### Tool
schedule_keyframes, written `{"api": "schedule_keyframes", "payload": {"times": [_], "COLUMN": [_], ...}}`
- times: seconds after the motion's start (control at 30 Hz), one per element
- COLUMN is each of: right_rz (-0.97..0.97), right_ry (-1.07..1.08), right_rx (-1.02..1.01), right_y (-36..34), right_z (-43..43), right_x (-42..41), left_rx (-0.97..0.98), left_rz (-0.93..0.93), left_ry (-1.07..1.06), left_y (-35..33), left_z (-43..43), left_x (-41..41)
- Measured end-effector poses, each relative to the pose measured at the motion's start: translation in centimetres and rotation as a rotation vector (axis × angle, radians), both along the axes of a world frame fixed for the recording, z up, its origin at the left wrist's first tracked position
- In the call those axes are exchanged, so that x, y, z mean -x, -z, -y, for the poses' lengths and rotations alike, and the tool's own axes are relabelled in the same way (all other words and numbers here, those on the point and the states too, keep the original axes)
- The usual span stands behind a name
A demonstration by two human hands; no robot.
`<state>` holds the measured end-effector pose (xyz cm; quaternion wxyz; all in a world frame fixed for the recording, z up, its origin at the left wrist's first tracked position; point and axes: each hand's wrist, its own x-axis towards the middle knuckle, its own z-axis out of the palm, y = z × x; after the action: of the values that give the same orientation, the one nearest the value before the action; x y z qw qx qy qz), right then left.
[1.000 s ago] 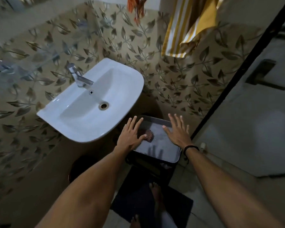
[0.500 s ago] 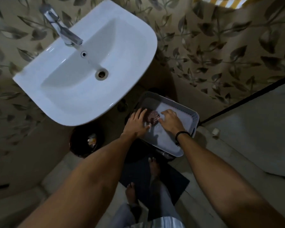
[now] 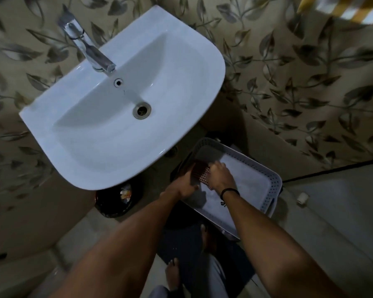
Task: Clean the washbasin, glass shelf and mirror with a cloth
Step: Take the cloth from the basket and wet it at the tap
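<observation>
Fingers [image 3: 216,167] of the right hand [image 3: 222,177] are curled over the top of the cloth [image 3: 200,173], a small dark checked piece. The left hand [image 3: 186,184] closes on its other side; blur hides how each of that hand's fingers lies. The cloth is held between the two hands at the near left corner of a grey perforated basket [image 3: 269,186], just above its pale bottom.

The basket stands low, below and right of the white basin [image 3: 91,151], near its front rim but apart from it. A chrome tap [image 3: 88,50] stands at the basin's back edge, its spout over the bowl, and the drain [image 3: 141,109] shows in the middle. The wall [image 3: 289,72] behind is tan tile with a dark leaf print, and a yellow-and-white striped towel [image 3: 349,7] hangs at the top right. Under the basin's front edge a black bin [image 3: 108,207] holds some scraps. A dark mat [image 3: 187,248] lies on the pale floor [image 3: 332,222], with bare feet [image 3: 173,274] on it.

Both forearms reach forward and down, converging at the basket. The right wrist wears a black band [image 3: 229,191], and the backs of both hands face up.
</observation>
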<state>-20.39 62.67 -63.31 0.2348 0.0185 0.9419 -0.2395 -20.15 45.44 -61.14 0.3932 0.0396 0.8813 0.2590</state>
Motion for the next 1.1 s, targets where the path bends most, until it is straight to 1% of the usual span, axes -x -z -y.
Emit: {"api": "schedule_keyframes", "payload": {"times": [0.1, 0.2, 0.27, 0.33, 0.4, 0.47, 0.53, 0.6, 0.67, 0.77, 0.87, 1.0, 1.1], "right_rz": [-0.053, -0.137, -0.192, -0.254, -0.314, -0.334, -0.337, -0.413, -0.463, -0.498, -0.553, -0.494, -0.520], "right_ry": [0.117, 0.252, 0.295, 0.312, 0.315, 0.329, 0.337, 0.320, 0.348, 0.401, 0.378, 0.322, 0.299], "right_rx": [0.101, 0.243, 0.324, 0.357, 0.358, 0.362, 0.437, 0.497, 0.560, 0.581, 0.561, 0.530, 0.566], "right_y": [-1.3, -3.6, -5.4, -7.7, -10.3, -13.7, -17.9, -21.9, -25.7, -30.1, -33.6, -35.7, -36.8], "right_z": [-0.2, -0.9, -1.8, -2.8, -3.9, -4.7, -5.2, -5.4, -5.1, -4.2, -2.1, 1.5, 5.3], "right_x": [-1.1, -2.8, -3.8, -4.4, -4.7, -4.5, -4.4, -4.2, -4.0, -3.4, -2.8, -1.6, -1.1], "left_rx": [-0.021, -0.087, -0.197, -0.323, -0.410, -0.508, -0.609, -0.717, -0.817, -0.946, -0.956, -0.889, -0.853], "left_rz": [-0.036, -0.025, -0.031, -0.021, 0.001, 0.016, 0.007, -0.016, -0.048, -0.101, -0.164, -0.220, -0.241], "left_ry": [-0.004, -0.106, -0.207, -0.288, -0.306, -0.309, -0.335, -0.390, -0.449, -0.447, -0.488, -0.570, -0.626], "left_y": [-0.2, -1.5, -2.5, -4.7, -7.1, -9.2, -11.7, -14.4, -18.1, -22.6, -26.2, -28.9, -30.3], "left_z": [-0.3, -1.0, -1.7, -2.6, -3.6, -4.4, -4.8, -4.9, -4.7, -3.5, -0.8, 4.0, 8.5], "left_x": [0.2, 0.2, -0.2, -0.9, -1.6, -2.2, -2.8, -2.8, -2.8, -2.2, -1.7, -1.2, -1.1]}}
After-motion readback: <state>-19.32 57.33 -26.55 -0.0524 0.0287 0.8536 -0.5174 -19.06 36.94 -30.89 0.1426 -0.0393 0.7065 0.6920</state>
